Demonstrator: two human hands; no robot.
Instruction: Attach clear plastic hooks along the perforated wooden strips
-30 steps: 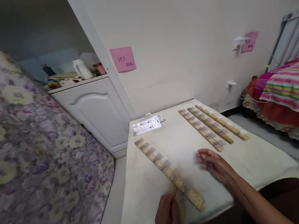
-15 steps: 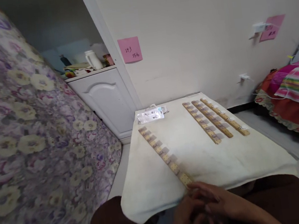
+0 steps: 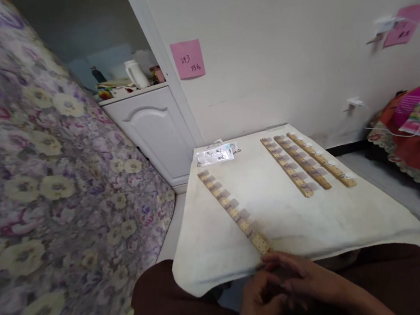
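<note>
My left hand (image 3: 257,298) and my right hand (image 3: 307,277) meet over my lap at the table's front edge. Both are closed, with fingertips drawn together. Something tiny may sit between them, too small and dark to name. Just beyond the right fingertips lies the near end of a wooden strip (image 3: 235,214), slanting away to the left. Small pale cards or pouches with dark marks run along it at intervals. Three similar wooden strips lie side by side at the right: a left one (image 3: 285,165), a middle one (image 3: 303,162) and a right one (image 3: 322,159).
A clear plastic package (image 3: 215,155) with small metallic items lies at the far left of the cloth-covered table (image 3: 205,249). Left of it hang a floral curtain (image 3: 47,196) and a white cabinet (image 3: 153,138). A wall stands behind; a bed (image 3: 398,116) is at the right.
The view has tilted and turned slightly, so the room sits a little differently in the picture. My hands stay together at the table edge, with fingers shifted slightly. The strips have not moved.
</note>
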